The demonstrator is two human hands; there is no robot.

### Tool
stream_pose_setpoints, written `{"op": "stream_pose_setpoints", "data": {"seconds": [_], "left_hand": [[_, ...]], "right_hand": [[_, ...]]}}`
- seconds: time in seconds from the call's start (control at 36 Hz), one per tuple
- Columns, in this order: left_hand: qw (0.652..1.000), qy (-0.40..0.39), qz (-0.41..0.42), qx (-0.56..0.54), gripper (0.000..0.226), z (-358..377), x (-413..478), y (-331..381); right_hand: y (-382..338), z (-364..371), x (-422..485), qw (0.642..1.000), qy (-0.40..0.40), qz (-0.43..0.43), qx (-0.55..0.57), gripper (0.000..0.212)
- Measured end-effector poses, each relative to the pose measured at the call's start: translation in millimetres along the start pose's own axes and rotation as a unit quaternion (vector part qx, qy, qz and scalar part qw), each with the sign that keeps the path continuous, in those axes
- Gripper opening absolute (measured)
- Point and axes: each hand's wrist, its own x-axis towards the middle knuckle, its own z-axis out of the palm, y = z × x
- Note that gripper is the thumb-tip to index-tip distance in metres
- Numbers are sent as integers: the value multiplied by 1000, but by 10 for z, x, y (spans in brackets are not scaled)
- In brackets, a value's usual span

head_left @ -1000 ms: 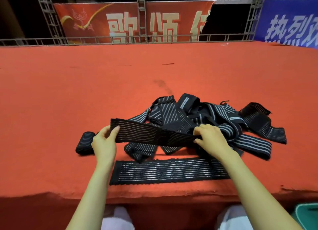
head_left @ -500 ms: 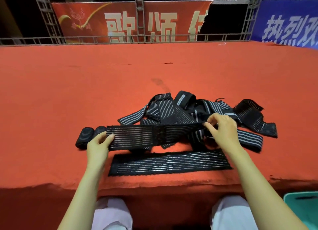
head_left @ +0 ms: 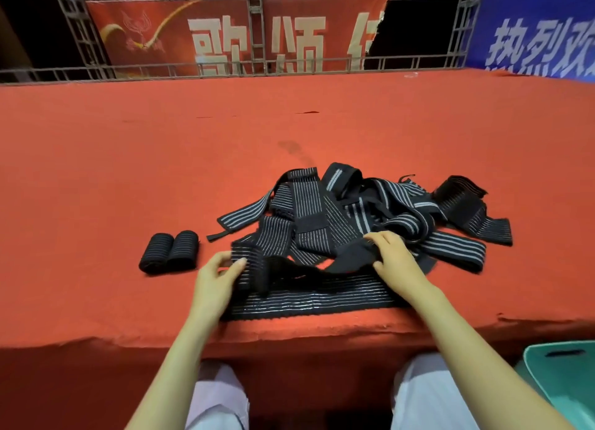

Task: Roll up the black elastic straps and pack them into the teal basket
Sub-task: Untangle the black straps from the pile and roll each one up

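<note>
A heap of black elastic straps with grey stripes [head_left: 363, 204] lies on the red table. My left hand [head_left: 217, 276] pinches the left end of one strap [head_left: 254, 265], which sags in the middle. My right hand [head_left: 391, 255] grips the other end of that same strap. Under it a flat strap [head_left: 309, 304] lies stretched out near the table's front edge. Two rolled straps [head_left: 169, 251] sit side by side to the left. A corner of the teal basket [head_left: 566, 384] shows at the bottom right, below table level.
The red cloth-covered table [head_left: 128, 172] stretches far back to a metal railing [head_left: 225, 70] with red and blue banners behind it. My knees in pale trousers [head_left: 219, 394] are under the table's front edge.
My hands have come closer together, so the strap that was pulled taut now hangs slack and lower, over the flat strap. A second rolled strap has come into view.
</note>
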Motion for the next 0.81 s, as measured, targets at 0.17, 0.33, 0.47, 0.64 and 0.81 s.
{"op": "stream_pose_setpoints", "data": {"seconds": [0.17,0.33,0.47,0.64,0.81], "left_hand": [[998,-37,47,22,32,451,84,242],[962,-56,198,181,21,916,145,482],[939,-133,188,254,52,1125,226,517],[941,-81,194,266,20,1180,335,543],[952,-139,172,213,29,1047,378,535]], "right_hand": [[-225,-102,147,994,104,25,22,20],[-520,-296,306,995,55,48,72,17],[-635,-424,374,967,-13,32,253,24],[-539,-383,433,922,-27,8,387,12],[-244,-107,581,995,-39,2,87,36]]}}
